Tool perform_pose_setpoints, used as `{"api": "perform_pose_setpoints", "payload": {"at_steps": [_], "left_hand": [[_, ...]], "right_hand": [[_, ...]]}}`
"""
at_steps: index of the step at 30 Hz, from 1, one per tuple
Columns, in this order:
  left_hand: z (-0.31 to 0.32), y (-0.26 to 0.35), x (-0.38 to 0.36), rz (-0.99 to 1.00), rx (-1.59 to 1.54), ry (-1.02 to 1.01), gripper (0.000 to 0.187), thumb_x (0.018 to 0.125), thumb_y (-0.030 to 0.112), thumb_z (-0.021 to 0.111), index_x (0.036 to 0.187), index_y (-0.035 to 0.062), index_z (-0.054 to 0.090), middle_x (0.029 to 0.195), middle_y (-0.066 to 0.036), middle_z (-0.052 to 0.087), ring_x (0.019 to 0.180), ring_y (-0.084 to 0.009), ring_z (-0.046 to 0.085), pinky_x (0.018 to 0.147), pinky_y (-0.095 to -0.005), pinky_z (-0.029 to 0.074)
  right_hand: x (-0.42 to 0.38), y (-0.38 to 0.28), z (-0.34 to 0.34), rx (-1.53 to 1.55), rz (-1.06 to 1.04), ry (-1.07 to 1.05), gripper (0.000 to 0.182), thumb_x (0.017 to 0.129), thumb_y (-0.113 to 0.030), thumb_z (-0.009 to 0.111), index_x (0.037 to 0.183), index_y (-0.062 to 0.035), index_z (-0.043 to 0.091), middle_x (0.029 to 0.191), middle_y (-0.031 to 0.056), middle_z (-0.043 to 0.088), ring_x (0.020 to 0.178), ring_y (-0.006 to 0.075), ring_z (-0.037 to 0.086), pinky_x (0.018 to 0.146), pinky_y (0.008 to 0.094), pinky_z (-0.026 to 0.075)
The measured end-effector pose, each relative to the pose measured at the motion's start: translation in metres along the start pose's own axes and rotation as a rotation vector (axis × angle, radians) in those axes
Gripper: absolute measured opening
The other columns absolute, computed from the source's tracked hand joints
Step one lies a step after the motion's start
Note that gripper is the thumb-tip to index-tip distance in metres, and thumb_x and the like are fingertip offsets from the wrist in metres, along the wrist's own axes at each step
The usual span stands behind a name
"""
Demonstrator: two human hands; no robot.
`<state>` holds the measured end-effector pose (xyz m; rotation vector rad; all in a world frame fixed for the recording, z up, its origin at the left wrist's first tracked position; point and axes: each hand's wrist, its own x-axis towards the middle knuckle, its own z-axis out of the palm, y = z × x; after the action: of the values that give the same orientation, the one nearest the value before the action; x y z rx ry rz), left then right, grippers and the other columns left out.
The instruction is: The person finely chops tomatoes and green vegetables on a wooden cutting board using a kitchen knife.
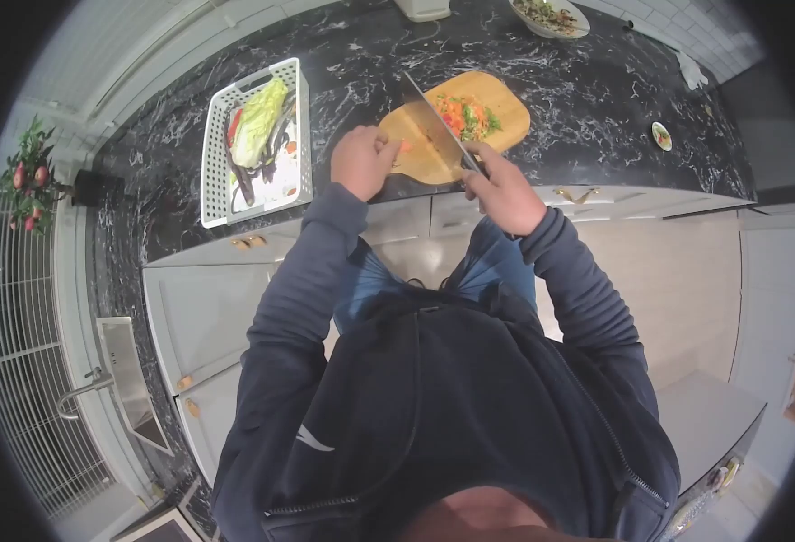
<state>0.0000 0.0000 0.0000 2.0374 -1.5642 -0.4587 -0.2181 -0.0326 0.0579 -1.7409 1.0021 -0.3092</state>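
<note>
My right hand [504, 191] grips a kitchen knife [441, 117] by its handle. The long blade slants up and to the left across a wooden cutting board [504, 94]. Right of the blade lies a heap of chopped vegetables [468, 116] in orange, red and green. Over the board's left end, my left hand [361, 161] has its fingers curled together; what they hold, if anything, is hidden. A small orange-red piece [405, 146] shows beside those fingertips.
A white perforated basket [302, 135] with a leafy lettuce [260, 125] stands left of the board on the dark marbled counter [352, 54]. At the far side is a bowl of chopped food [582, 27]. A small dish [661, 136] sits to the right.
</note>
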Motion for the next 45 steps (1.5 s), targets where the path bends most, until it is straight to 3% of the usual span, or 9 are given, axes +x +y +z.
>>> {"api": "perform_pose_setpoints", "payload": {"at_steps": [3,6,8,9,18,21,30,36,45], "left_hand": [[0.008,-0.009,0.010,0.295,0.010,0.246,0.033,0.084,0.021,0.050,0.054,0.0089,0.042,0.057,-0.004,0.046,0.063,-0.0245,0.042,0.055,-0.0365,0.029],[0.011,-0.018,0.010,0.404,0.200,0.189,0.021,0.088,0.022,0.048,0.076,0.0103,0.061,0.071,-0.005,0.053,0.069,-0.0252,0.046,0.061,-0.0368,0.034],[0.019,-0.021,0.013,0.457,0.255,0.224,0.022,0.088,0.019,0.049,0.076,0.0125,0.065,0.071,-0.003,0.053,0.068,-0.0245,0.047,0.061,-0.0359,0.034],[0.022,-0.022,0.012,0.465,0.265,0.234,0.022,0.088,0.019,0.049,0.075,0.0131,0.066,0.070,-0.003,0.053,0.068,-0.0243,0.047,0.061,-0.0357,0.034],[0.027,-0.022,0.014,0.528,0.173,0.322,0.019,0.086,0.013,0.052,0.072,0.0070,0.063,0.068,-0.004,0.047,0.064,-0.0235,0.044,0.056,-0.0353,0.036],[0.029,-0.021,0.015,0.568,0.162,0.368,0.018,0.085,0.010,0.054,0.069,0.0060,0.059,0.067,-0.005,0.044,0.062,-0.0227,0.043,0.055,-0.0340,0.037],[0.029,-0.023,0.017,0.576,0.186,0.348,0.016,0.083,0.007,0.050,0.066,0.0067,0.052,0.069,-0.006,0.047,0.063,-0.0242,0.044,0.056,-0.0337,0.039],[0.027,-0.028,0.016,0.571,0.257,0.318,0.017,0.082,0.008,0.049,0.069,0.0034,0.060,0.071,-0.009,0.051,0.072,-0.0257,0.049,0.065,-0.0341,0.044],[0.022,-0.021,0.013,0.543,0.263,0.287,0.015,0.081,0.008,0.050,0.073,0.0026,0.060,0.076,-0.009,0.053,0.076,-0.0275,0.049,0.069,-0.0339,0.044]], "right_hand": [[0.010,-0.004,-0.002,-0.016,-0.030,0.010,0.041,0.090,-0.029,0.042,0.125,-0.0072,0.039,0.069,0.0058,0.053,0.052,0.0166,0.045,0.055,0.0294,0.039],[0.020,-0.001,0.005,-0.133,-0.107,0.004,0.045,0.091,-0.030,0.039,0.128,-0.0031,0.037,0.073,0.0087,0.055,0.064,0.0205,0.051,0.062,0.0325,0.038],[0.025,-0.001,0.005,-0.225,-0.131,-0.041,0.028,0.092,-0.029,0.039,0.108,-0.0053,0.041,0.067,0.0080,0.049,0.059,0.0222,0.044,0.058,0.0343,0.034],[0.026,-0.003,0.003,-0.251,-0.135,-0.057,0.025,0.093,-0.028,0.039,0.104,-0.0058,0.042,0.066,0.0079,0.047,0.057,0.0226,0.043,0.057,0.0348,0.033],[0.030,-0.014,0.005,-0.541,-0.134,-0.165,0.037,0.091,-0.019,0.036,0.125,-0.0044,0.035,0.062,0.0144,0.051,0.053,0.0330,0.047,0.051,0.0392,0.033],[0.029,-0.013,0.006,-0.584,-0.152,-0.142,0.035,0.090,-0.018,0.038,0.122,-0.0042,0.038,0.075,0.0194,0.056,0.062,0.0393,0.051,0.056,0.0424,0.037],[0.027,-0.007,0.016,-0.651,-0.311,0.002,0.032,0.085,-0.010,0.043,0.116,-0.0063,0.040,0.062,0.0143,0.052,0.049,0.0350,0.047,0.045,0.0406,0.034],[0.024,0.000,0.023,-0.693,-0.252,-0.010,0.048,0.082,-0.012,0.046,0.128,-0.0131,0.034,0.067,0.0149,0.055,0.055,0.0393,0.051,0.047,0.0440,0.038],[0.026,0.003,0.026,-0.727,-0.217,0.000,0.038,0.082,-0.014,0.050,0.118,-0.0101,0.037,0.069,0.0150,0.055,0.057,0.0392,0.052,0.048,0.0449,0.037]]}}
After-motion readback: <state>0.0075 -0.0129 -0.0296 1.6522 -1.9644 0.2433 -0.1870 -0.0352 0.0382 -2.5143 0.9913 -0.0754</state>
